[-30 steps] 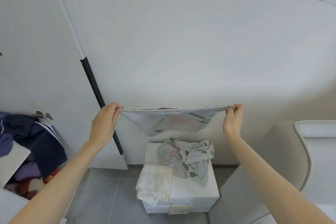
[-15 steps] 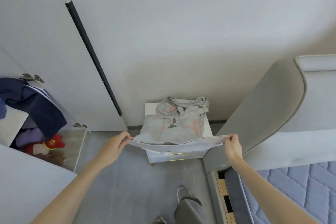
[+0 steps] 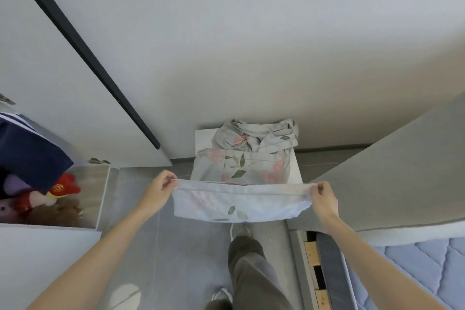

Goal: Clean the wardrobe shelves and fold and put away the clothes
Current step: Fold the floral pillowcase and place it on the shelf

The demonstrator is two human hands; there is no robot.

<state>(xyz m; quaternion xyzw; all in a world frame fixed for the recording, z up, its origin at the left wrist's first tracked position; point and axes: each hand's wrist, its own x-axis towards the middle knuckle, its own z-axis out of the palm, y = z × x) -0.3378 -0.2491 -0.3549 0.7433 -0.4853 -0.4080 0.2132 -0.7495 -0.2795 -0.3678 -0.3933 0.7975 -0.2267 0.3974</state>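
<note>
Here the pale grey leaf-printed cloth (image 3: 236,202) hangs, long axis left to right — left hand (image 3: 157,191) and right hand (image 3: 323,197) each pinching a top corner — with the white bedside cabinet (image 3: 202,137) just beyond.

Floral cloth (image 3: 239,202) between 2 hands

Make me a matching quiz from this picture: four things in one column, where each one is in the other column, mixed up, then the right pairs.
Things:
1. floral cloth
2. crumpled floral garment
3. navy garment
4. red plush toy

Places:
A. beside the brown plush, low in the wardrobe
B. at the back of the white nightstand
C. stretched between the left hand and the right hand
D. draped in the wardrobe, above the red plush toy

Pairs: 1-C, 2-B, 3-D, 4-A
</note>
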